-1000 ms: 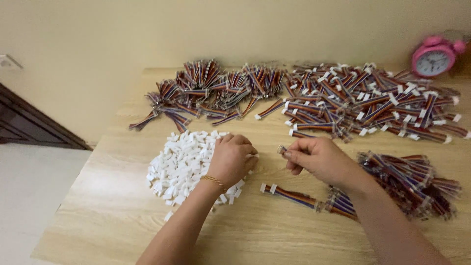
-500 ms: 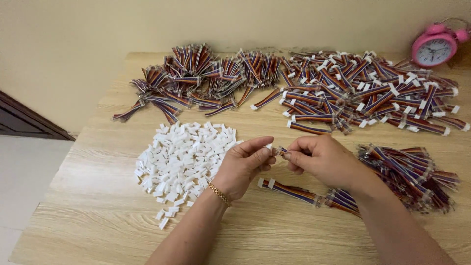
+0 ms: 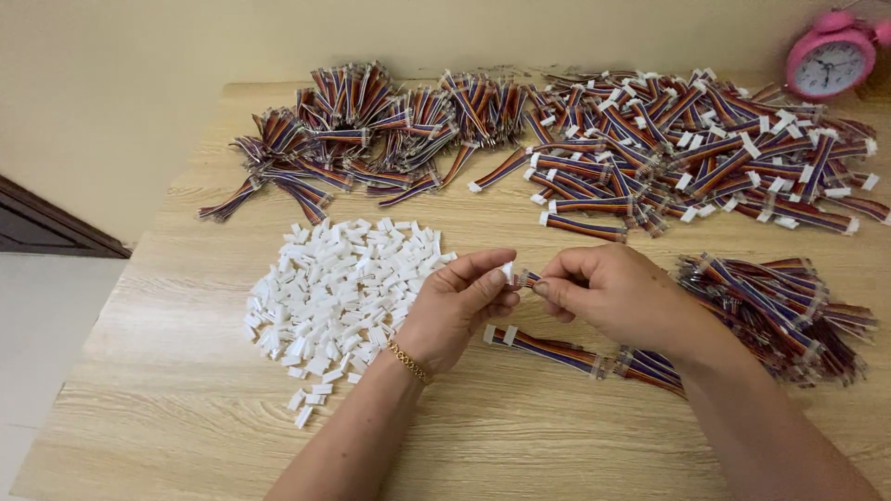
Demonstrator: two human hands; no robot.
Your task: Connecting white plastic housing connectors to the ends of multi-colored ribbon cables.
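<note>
Left hand (image 3: 455, 311) pinching a small white connector housing (image 3: 506, 272) between thumb and forefinger; right hand (image 3: 608, 297) closed on the tip of a ribbon cable (image 3: 525, 277), ends meeting above mid-worktop (image 3: 520, 436) for easy alignment. White housings heaped (image 3: 339, 288) loose by the left hand, bare cables (image 3: 780, 301) by the right, bundles (image 3: 650, 148) along the far edge. Pink clock (image 3: 831, 60) at the far right corner. No containers anywhere.
</note>
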